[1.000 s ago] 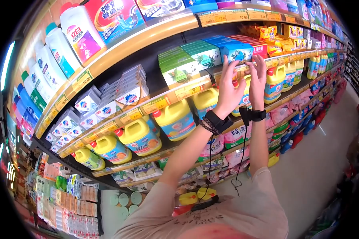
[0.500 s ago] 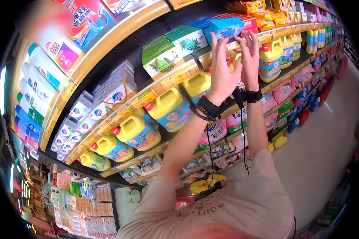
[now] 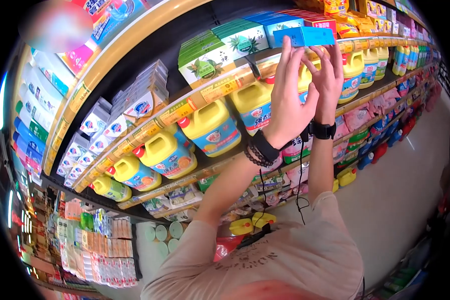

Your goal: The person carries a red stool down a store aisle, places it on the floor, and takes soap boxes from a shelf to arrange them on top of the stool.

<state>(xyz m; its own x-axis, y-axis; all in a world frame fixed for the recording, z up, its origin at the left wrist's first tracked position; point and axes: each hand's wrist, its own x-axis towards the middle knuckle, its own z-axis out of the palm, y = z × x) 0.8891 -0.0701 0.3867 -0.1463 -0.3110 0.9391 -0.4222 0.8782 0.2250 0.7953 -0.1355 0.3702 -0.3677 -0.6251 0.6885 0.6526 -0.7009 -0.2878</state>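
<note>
A blue box (image 3: 307, 37) is held up at the shelf's front edge, tilted so that its long blue side faces me. My left hand (image 3: 291, 95) has its fingertips at the box's left end and underside. The fingers of my right hand (image 3: 327, 82) bend against its right end and lower edge. Behind it on the shelf stand a row of blue boxes (image 3: 280, 24) and some red boxes (image 3: 321, 21). Left of these sit teal-green boxes (image 3: 244, 42) and green boxes (image 3: 205, 62) with plant pictures.
Yellow jugs (image 3: 210, 127) line the shelf below, several of them close under my forearms. White soap packs (image 3: 144, 102) are stacked at the left, and orange packets (image 3: 346, 25) lie at the upper right. Price rails (image 3: 185, 106) edge the shelves; a grey floor (image 3: 385, 185) runs along the right.
The blue box has come forward from the row and tilted, with both hands on it. My hands have shifted slightly right, and the view has shifted a little.
</note>
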